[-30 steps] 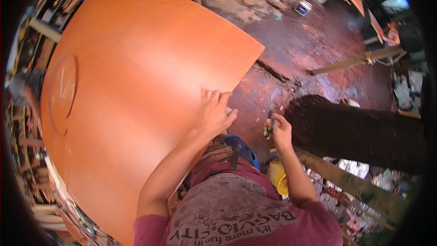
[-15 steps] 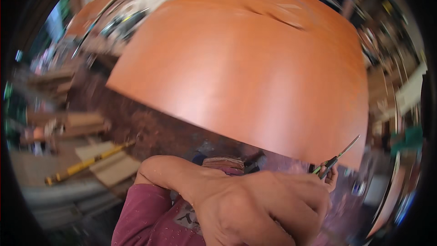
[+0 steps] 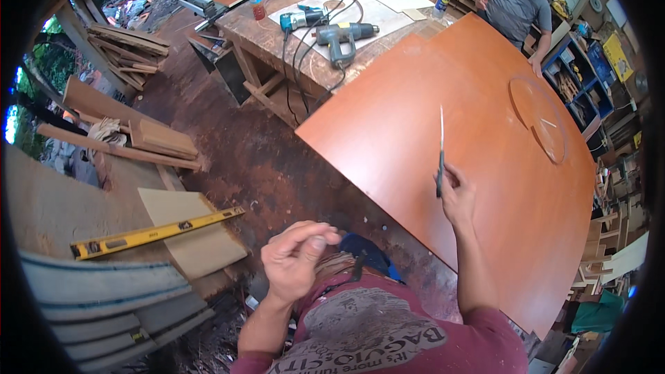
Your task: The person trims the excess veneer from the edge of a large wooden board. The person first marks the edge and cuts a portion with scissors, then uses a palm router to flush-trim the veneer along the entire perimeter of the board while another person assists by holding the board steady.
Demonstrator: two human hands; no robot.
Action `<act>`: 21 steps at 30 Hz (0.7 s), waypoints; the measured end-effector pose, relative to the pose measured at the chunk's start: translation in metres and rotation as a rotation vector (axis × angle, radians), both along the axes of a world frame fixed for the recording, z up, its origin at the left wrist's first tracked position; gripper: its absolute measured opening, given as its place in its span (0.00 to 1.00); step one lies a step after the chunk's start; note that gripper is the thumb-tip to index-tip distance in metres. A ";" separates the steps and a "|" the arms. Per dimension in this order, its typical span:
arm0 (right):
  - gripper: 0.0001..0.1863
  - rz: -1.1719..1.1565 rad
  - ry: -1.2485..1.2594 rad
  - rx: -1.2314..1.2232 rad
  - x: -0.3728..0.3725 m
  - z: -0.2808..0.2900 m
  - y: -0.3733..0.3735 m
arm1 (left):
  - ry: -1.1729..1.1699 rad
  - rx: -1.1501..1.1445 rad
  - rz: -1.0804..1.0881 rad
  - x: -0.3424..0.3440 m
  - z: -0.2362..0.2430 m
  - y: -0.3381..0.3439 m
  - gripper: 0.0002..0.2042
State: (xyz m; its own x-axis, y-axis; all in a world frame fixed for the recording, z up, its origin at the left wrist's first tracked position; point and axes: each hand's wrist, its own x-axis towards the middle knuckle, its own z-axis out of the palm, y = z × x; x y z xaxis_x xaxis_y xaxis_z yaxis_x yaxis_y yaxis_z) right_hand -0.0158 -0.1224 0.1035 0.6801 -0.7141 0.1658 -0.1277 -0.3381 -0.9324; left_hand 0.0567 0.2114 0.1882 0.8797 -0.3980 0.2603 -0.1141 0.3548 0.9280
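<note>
Workshop floor (image 3: 235,159) flanks an orange board (image 3: 409,90), hands (image 3: 296,260) apart, left (image 3: 292,263) slack, right (image 3: 458,199) gripping a bladed tool (image 3: 440,156).

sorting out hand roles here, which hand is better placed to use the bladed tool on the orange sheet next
Probably the right hand: it grips the bladed tool by its dark handle, in front of the orange sheet. The left hand shows no tool and sits left of the sheet.

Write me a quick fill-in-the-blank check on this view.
1. The long-bladed tool is in the ____ hand.
2. The level is coloured ____.
3. In the picture, the level lies to the ____ of the orange board.
4. ____ power tools lie on the workbench.

Missing words: right; yellow; left; two.
</note>
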 end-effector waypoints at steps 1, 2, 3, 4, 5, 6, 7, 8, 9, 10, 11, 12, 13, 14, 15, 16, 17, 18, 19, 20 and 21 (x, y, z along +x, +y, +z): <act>0.17 -0.013 0.082 -0.054 0.037 0.001 -0.005 | 0.158 0.057 0.106 0.019 -0.017 0.011 0.09; 0.17 -0.025 0.175 -0.112 0.079 0.004 -0.012 | 0.155 0.053 0.110 0.039 -0.038 0.024 0.09; 0.17 -0.062 0.261 -0.175 0.118 0.012 -0.023 | 0.138 0.063 0.141 0.065 -0.059 0.035 0.08; 0.17 -0.098 0.261 -0.275 0.160 0.008 -0.038 | 0.124 0.079 0.184 0.091 -0.080 0.046 0.08; 0.16 -0.132 0.261 -0.372 0.203 -0.003 -0.054 | 0.115 0.116 0.236 0.117 -0.099 0.054 0.10; 0.16 -0.134 0.253 -0.429 0.243 -0.009 -0.070 | 0.192 0.144 0.285 0.142 -0.119 0.066 0.11; 0.16 -0.136 0.239 -0.485 0.287 -0.010 -0.086 | 0.262 0.171 0.338 0.169 -0.133 0.075 0.12; 0.16 -0.158 0.339 -0.459 0.333 -0.007 -0.099 | 0.333 0.108 0.368 0.196 -0.137 0.077 0.12; 0.16 -0.179 0.451 -0.426 0.372 -0.005 -0.107 | 0.413 0.052 0.394 0.218 -0.139 0.082 0.12; 0.16 -0.194 0.528 -0.421 0.404 0.000 -0.117 | 0.456 0.075 0.409 0.237 -0.148 0.095 0.11; 0.17 -0.212 0.601 -0.418 0.435 0.003 -0.129 | 0.455 0.088 0.388 0.255 -0.144 0.101 0.11; 0.17 -0.231 0.599 -0.410 0.465 0.002 -0.140 | 0.528 0.113 0.427 0.276 -0.140 0.102 0.11; 0.17 -0.241 0.676 -0.420 0.489 -0.004 -0.151 | 0.604 0.140 0.466 0.295 -0.139 0.103 0.12; 0.18 -0.251 0.756 -0.428 0.509 -0.012 -0.162 | 0.636 0.160 0.451 0.316 -0.141 0.107 0.15; 0.18 -0.276 0.765 -0.419 0.525 -0.020 -0.175 | 0.636 0.169 0.425 0.337 -0.145 0.106 0.15; 0.18 -0.229 0.814 -0.431 0.538 -0.033 -0.186 | 0.652 0.191 0.420 0.356 -0.147 0.106 0.17; 0.18 -0.187 0.858 -0.442 0.550 -0.035 -0.191 | 0.661 0.211 0.412 0.380 -0.148 0.102 0.19; 0.17 -0.180 0.884 -0.438 0.553 -0.040 -0.194 | 0.680 0.244 0.377 0.401 -0.149 0.095 0.22; 0.17 -0.218 0.900 -0.413 0.559 -0.047 -0.195 | 0.678 0.266 0.335 0.423 -0.149 0.088 0.22; 0.17 -0.245 0.871 -0.394 0.565 -0.055 -0.196 | 0.665 0.298 0.301 0.445 -0.149 0.079 0.24; 0.17 -0.281 0.843 -0.374 0.565 -0.062 -0.198 | 0.649 0.331 0.261 0.468 -0.150 0.068 0.25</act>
State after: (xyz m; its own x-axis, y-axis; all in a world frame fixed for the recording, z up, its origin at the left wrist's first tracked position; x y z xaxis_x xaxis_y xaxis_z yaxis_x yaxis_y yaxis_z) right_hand 0.5491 -0.3206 0.0412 0.4923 -0.8690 -0.0491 -0.8276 -0.4498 -0.3357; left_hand 0.5250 0.2797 0.0379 0.8912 -0.1243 -0.4362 0.4475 0.0838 0.8904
